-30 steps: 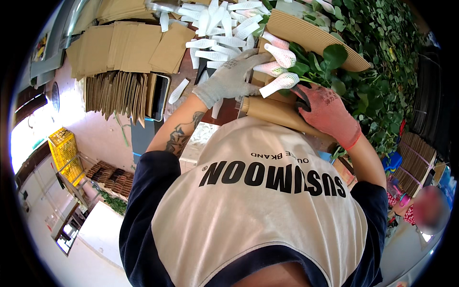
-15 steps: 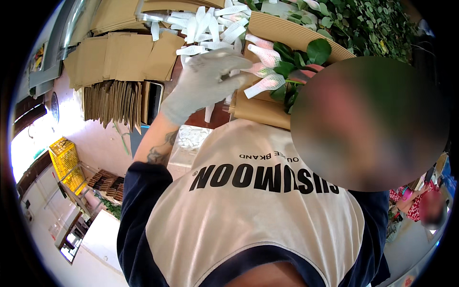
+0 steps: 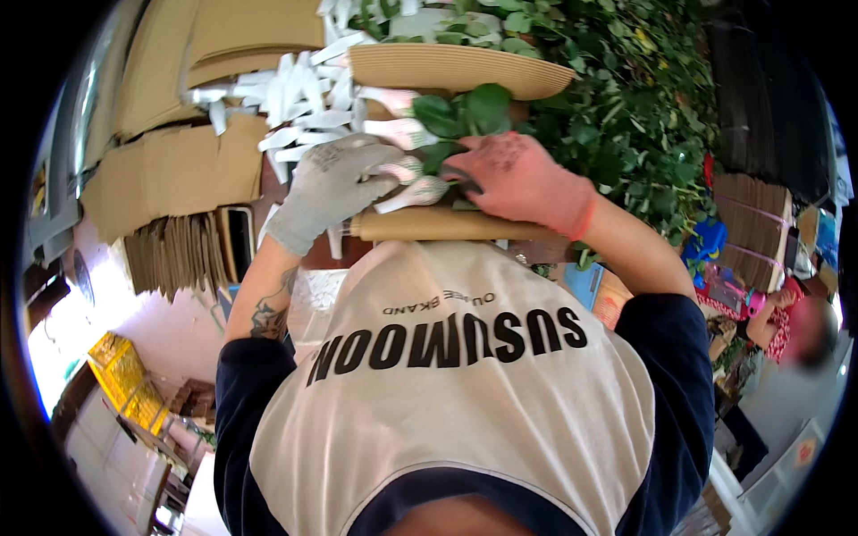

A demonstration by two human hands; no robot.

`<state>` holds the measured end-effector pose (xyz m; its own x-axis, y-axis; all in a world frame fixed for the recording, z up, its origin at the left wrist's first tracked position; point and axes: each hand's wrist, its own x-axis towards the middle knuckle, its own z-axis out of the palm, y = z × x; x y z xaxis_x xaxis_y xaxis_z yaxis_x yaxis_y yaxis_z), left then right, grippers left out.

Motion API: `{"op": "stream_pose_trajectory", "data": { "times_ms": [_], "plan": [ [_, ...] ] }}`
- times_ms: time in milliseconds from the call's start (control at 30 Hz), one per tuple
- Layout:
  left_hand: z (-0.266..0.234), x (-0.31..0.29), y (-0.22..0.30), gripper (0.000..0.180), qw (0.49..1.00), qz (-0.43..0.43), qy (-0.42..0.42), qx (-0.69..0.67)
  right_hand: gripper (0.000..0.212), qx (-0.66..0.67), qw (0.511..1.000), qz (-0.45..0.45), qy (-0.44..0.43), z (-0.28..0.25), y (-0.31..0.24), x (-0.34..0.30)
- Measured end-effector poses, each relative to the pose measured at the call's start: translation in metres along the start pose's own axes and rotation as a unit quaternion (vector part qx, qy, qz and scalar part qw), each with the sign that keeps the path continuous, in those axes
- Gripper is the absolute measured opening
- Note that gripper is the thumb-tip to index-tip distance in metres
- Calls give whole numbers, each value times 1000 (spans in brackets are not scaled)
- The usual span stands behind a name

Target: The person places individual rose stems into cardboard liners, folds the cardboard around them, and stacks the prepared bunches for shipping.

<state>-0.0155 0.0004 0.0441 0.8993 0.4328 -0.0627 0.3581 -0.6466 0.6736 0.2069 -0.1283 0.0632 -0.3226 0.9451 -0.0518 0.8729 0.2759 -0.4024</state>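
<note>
Several pink rose buds in white net sleeves (image 3: pixel 413 194) lie in a row on a brown corrugated cardboard wrap (image 3: pixel 420 225), their heads pointing left. My left hand (image 3: pixel 331 183), in a pale grey glove, closes its thumb and fingers around one netted rose bud (image 3: pixel 402 170). From the right my right hand (image 3: pixel 527 179), in a pink glove, reaches over the wrap. Its fingers are bent together at the rose stems just behind the buds; the stems themselves are mostly hidden under it. Dark green rose leaves (image 3: pixel 488 109) stick up beyond the right hand.
White net sleeves (image 3: pixel 299 89) are heaped left of the wrap. Flat cardboard sheets (image 3: pixel 179 170) and a bundle of cardboard (image 3: pixel 174 255) lie farther left. Cut foliage (image 3: pixel 626 116) covers the far right. A yellow crate (image 3: pixel 125 380) stands at lower left; another person (image 3: pixel 786 326) is at right.
My right hand has come into clear view at the stems. My left hand has closed on a netted bud. The view has shifted, so the wrap sits farther left.
</note>
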Motion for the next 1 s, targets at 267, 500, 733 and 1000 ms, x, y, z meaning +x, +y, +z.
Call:
{"op": "stream_pose_trajectory", "data": {
  "times_ms": [267,500,733,1000],
  "plan": [
    [5,-6,-14,30,999,27,-27,7,22,123,984,94,91,-58,3,7],
    [-2,10,-13,27,1000,10,14,-4,40,12,999,8,-32,-10,-10,11],
    [11,1,-22,37,997,31,-7,66,45,-23,999,-20,-33,3,-15,13],
    [19,-1,-27,37,997,46,10,55,35,17,999,10,-42,-7,-13,10]
  ]
}}
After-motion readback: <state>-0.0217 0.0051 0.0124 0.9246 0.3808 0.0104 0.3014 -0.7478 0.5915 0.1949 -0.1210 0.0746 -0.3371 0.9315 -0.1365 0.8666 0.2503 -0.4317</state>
